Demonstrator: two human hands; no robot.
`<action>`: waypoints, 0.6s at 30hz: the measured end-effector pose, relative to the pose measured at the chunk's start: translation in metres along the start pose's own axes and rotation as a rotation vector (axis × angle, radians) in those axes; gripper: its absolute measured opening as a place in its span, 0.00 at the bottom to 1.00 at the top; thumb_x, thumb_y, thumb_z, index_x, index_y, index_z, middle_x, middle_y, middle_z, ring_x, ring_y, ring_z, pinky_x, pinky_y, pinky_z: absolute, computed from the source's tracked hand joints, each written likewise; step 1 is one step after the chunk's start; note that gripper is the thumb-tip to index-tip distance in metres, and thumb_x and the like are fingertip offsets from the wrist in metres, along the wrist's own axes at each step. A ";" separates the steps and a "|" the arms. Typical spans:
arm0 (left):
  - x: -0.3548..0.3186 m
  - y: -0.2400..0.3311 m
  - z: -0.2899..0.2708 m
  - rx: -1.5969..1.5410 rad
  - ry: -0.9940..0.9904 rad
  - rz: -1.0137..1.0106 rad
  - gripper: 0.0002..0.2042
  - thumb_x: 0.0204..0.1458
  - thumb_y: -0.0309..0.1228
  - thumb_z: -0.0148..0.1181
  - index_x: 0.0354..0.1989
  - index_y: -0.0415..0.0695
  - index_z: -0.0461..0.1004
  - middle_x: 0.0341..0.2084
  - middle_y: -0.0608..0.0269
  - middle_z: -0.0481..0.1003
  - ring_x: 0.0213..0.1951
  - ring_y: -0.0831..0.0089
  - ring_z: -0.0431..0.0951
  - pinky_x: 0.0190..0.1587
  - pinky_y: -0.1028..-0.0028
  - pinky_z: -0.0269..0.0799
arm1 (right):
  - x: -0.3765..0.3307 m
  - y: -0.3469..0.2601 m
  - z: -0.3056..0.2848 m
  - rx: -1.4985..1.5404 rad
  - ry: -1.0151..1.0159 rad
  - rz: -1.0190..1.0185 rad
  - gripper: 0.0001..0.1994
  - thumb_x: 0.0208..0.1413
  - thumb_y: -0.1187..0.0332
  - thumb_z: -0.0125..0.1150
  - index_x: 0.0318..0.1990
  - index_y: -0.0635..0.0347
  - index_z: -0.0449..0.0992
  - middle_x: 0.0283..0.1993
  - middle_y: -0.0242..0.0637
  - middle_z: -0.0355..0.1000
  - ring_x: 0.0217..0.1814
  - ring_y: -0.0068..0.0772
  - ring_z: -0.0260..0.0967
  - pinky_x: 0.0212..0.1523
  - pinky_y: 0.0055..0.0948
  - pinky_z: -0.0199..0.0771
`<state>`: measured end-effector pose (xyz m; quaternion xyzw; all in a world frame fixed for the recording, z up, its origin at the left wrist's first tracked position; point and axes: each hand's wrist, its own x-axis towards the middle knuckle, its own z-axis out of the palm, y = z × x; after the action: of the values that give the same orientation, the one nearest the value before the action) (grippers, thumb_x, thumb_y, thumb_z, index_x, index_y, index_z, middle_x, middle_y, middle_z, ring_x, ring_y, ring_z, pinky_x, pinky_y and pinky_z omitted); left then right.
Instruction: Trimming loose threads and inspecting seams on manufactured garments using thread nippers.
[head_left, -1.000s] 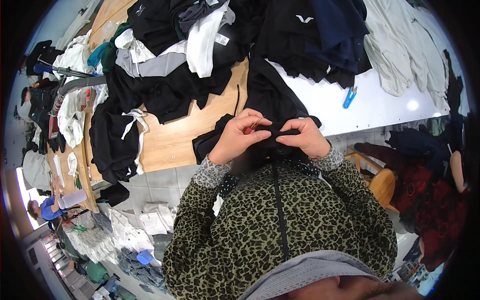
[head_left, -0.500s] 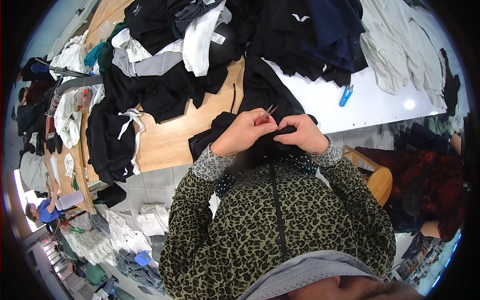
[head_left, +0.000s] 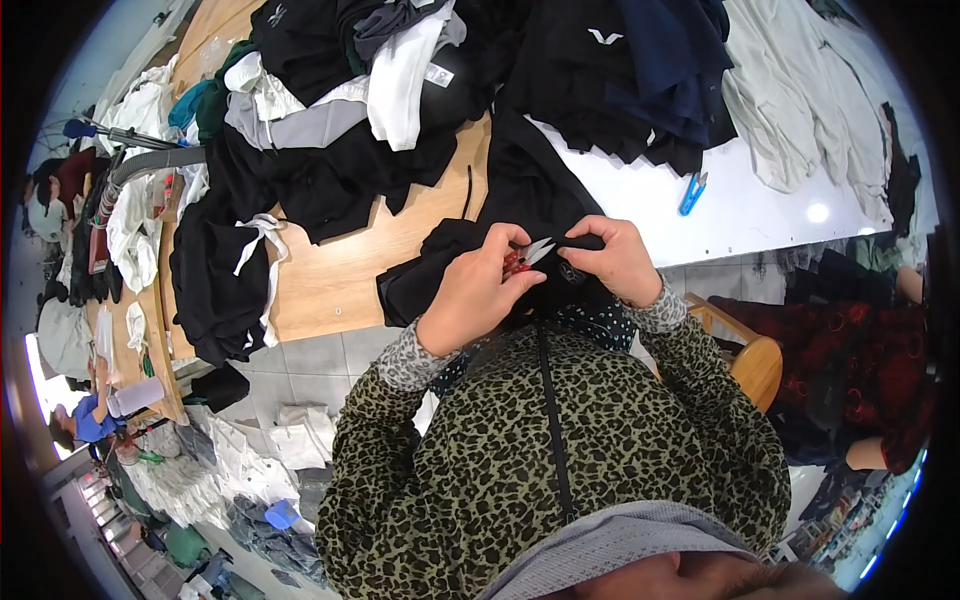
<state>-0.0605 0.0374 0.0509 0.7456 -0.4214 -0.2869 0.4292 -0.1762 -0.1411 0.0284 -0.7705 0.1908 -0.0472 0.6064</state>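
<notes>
My left hand (head_left: pixel 480 284) is closed around small red-handled thread snips (head_left: pixel 517 264). Their pointed blades stand apart and face the cloth at my right hand. Between thumb and fingers, my right hand (head_left: pixel 617 258) pinches an edge of a black garment (head_left: pixel 540 170). That garment runs from the table top down toward my lap, and a small round dark mark shows on it just under my right fingers. Whether the blades touch a thread is too small to make out.
Black, grey and white garments (head_left: pixel 300 190) are heaped on the wooden table (head_left: pixel 330 290). Blue thread snips (head_left: pixel 692 194) lie on the white table part (head_left: pixel 640 215), near pale garments (head_left: pixel 790 100). A wooden stool (head_left: pixel 758 365) stands at right beside a person in dark red.
My left hand has turned, so the snips now point right with blades spread. My hands have moved slightly apart, and the right one still pinches the black cloth.
</notes>
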 end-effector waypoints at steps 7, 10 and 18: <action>0.006 0.003 0.008 0.037 -0.014 -0.012 0.18 0.46 0.28 0.64 0.41 0.38 0.61 0.26 0.54 0.73 0.28 0.66 0.75 0.32 0.73 0.69 | -0.003 0.004 0.004 -0.069 0.088 -0.057 0.09 0.42 0.71 0.63 0.31 0.65 0.75 0.22 0.36 0.72 0.22 0.20 0.68 0.25 0.20 0.65; 0.008 0.002 0.010 0.014 -0.032 -0.036 0.18 0.46 0.28 0.64 0.40 0.38 0.61 0.26 0.54 0.73 0.27 0.66 0.75 0.31 0.73 0.68 | -0.005 0.001 0.006 -0.113 0.111 -0.074 0.09 0.41 0.71 0.63 0.31 0.65 0.75 0.23 0.38 0.72 0.22 0.25 0.69 0.25 0.21 0.66; 0.011 0.000 0.010 -0.044 -0.056 -0.040 0.18 0.45 0.27 0.64 0.40 0.38 0.61 0.23 0.57 0.71 0.25 0.72 0.71 0.29 0.75 0.66 | -0.006 -0.006 0.005 -0.211 0.119 -0.125 0.09 0.40 0.71 0.62 0.30 0.64 0.75 0.26 0.40 0.73 0.25 0.33 0.72 0.26 0.24 0.68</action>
<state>-0.0634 0.0236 0.0451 0.7360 -0.4120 -0.3251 0.4276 -0.1786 -0.1332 0.0342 -0.8361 0.1819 -0.1102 0.5056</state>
